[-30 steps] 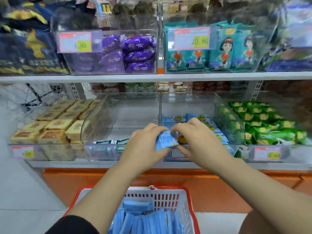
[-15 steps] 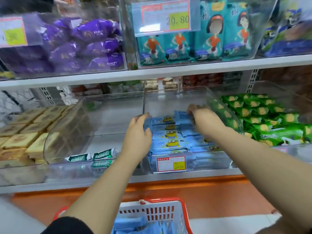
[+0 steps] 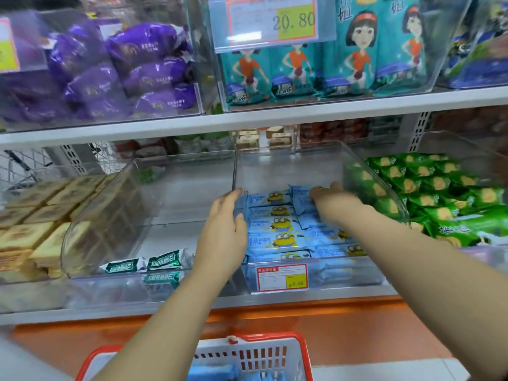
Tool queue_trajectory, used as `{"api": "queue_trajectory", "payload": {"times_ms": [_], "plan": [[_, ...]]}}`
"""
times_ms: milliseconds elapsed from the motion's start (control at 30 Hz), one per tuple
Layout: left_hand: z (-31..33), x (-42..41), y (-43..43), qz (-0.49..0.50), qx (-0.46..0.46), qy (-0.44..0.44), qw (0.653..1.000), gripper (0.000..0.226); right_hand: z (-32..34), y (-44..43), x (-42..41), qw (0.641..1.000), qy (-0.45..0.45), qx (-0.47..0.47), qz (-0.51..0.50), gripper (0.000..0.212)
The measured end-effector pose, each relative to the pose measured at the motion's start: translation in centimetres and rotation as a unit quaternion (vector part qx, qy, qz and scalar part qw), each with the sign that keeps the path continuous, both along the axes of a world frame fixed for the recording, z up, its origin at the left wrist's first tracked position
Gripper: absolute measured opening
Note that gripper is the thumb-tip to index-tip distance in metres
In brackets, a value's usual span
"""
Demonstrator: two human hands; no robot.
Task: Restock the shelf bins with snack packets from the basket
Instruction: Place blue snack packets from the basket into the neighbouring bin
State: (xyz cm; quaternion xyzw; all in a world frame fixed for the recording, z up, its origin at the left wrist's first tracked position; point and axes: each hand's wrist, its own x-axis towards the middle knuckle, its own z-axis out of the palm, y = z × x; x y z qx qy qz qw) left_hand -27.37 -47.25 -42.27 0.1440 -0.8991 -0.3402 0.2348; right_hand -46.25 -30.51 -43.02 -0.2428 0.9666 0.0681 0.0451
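A clear plastic bin [image 3: 291, 171] on the lower shelf holds rows of blue snack packets [image 3: 275, 237] with yellow cartoon figures. My left hand [image 3: 224, 235] reaches in at the bin's left wall, fingers straight, touching the left row of packets. Deeper in at the right, my right hand [image 3: 334, 200] grips an upright blue packet [image 3: 301, 200]; its fingertips are hidden behind the packets. The red and white basket [image 3: 261, 356] sits below at the bottom edge with more blue packets [image 3: 217, 373] inside.
The clear bin [image 3: 176, 188] to the left holds only a few green-white packets [image 3: 165, 259] at its front. Tan cake packets [image 3: 33, 221] fill the far-left bin, green packets [image 3: 439, 193] the right bin. The upper shelf [image 3: 247, 119] overhangs with purple and teal packets.
Both hands moved from the bin's front, where they held a blue packet together, into the bin. The left hand let go and now lies straight. The view moved closer to the shelf.
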Motion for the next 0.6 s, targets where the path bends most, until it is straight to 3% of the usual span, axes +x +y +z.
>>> {"api": "queue_trajectory", "payload": {"times_ms": [67, 167, 267, 467, 600], "plan": [[-0.1, -0.1, -0.1, 0.001, -0.001, 0.003, 1.000, 0.049, -0.8, -0.2, 0.5, 0.999, 0.030, 0.000, 0.028, 0.049], [-0.3, -0.1, -0.2, 0.004, 0.004, 0.003, 1.000, 0.049, -2.1, -0.3, 0.8, 0.996, -0.053, 0.007, 0.075, 0.057], [-0.4, 0.0, 0.0, -0.004, 0.003, 0.004, 1.000, 0.048, -2.3, 0.0, 0.7, 0.992, -0.113, 0.006, 0.060, 0.059], [-0.9, 0.0, -0.2, 0.000, -0.003, 0.009, 1.000, 0.048, -2.2, 0.1, 1.4, 0.991, -0.131, 0.006, 0.042, 0.059], [-0.7, -0.3, -0.2, 0.000, -0.013, 0.003, 1.000, 0.048, -1.0, 0.6, 2.4, 0.992, -0.106, -0.043, 0.046, 0.055]]}}
